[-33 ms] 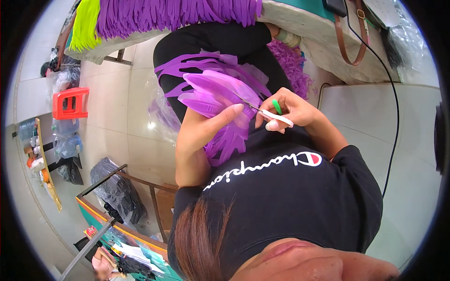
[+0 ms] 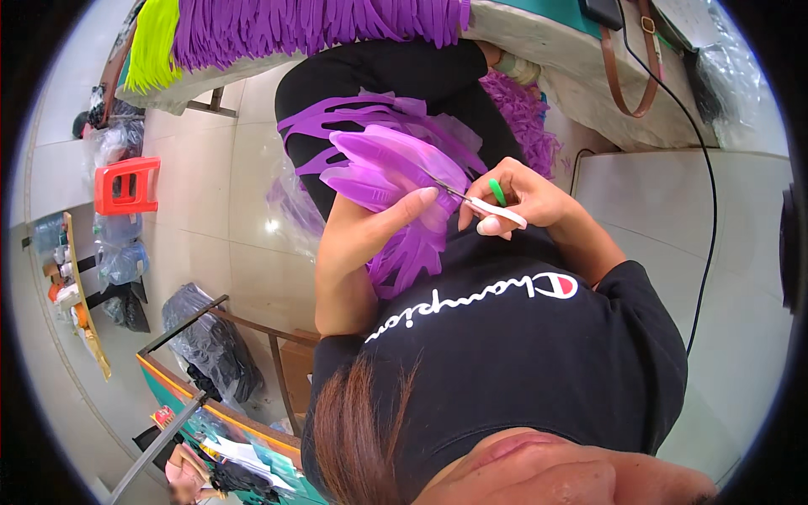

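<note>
My left hand (image 2: 379, 223) is closed on soft purple plastic strips (image 2: 370, 160), thumb lying on top. These are translucent, flat pieces joined side by side, with finger-like ends pointing up and left. My right hand (image 2: 526, 198) grips small scissors (image 2: 497, 211) with pale pink and green handle loops. Their dark blades reach left onto the purple piece, close to my left thumb. More thin purple strips (image 2: 408, 257) hang below my left hand, and others (image 2: 337, 118) lie across my lap. My left fingers are mostly hidden behind the plastic.
Rows of purple strips (image 2: 320, 29) and a lime-green bunch (image 2: 156, 46) hang over the table edge ahead. A pile of purple scraps (image 2: 526, 118) lies beside my legs. A red stool (image 2: 126, 185) stands left. A black cable (image 2: 714, 210) runs down on the right.
</note>
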Tool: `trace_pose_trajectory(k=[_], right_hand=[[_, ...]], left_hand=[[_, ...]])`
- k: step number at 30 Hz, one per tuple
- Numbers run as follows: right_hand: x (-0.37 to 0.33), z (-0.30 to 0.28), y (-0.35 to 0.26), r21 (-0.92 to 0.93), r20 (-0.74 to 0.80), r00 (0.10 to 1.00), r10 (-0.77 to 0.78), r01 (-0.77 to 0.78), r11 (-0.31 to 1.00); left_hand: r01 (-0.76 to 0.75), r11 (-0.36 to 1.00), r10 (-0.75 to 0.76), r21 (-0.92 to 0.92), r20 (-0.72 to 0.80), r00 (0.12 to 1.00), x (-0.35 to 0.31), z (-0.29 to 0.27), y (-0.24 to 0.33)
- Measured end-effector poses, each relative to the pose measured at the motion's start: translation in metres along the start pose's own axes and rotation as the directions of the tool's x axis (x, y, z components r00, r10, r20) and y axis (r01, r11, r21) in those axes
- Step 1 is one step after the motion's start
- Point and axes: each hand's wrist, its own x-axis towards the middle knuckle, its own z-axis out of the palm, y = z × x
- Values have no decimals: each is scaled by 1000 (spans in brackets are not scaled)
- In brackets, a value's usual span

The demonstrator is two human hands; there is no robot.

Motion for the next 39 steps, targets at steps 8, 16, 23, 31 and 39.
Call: trace_pose_trajectory(k=[8, 16, 23, 31, 39], right_hand=[[-1, 0, 0, -7, 8, 1000, 20, -20, 1000], [0, -1, 3, -2, 9, 1000, -1, 1, 1000], [0, 0, 1, -1, 2, 1000, 6, -6, 1000], [0, -1, 6, 25, 1, 1000, 8, -8, 1000], [0, -4, 10, 36, 32, 999, 15, -16, 999]], left_hand=[[18, 998, -20, -65, -32, 999, -1, 1, 3], [33, 997, -35, -71, -28, 999, 0, 0, 1], [-6, 999, 6, -39, -2, 1000, 1, 3, 0], [69, 993, -60, -101, 93, 994, -1, 7, 3], [65, 997, -55, -41, 210, 976, 1, 4, -9]])
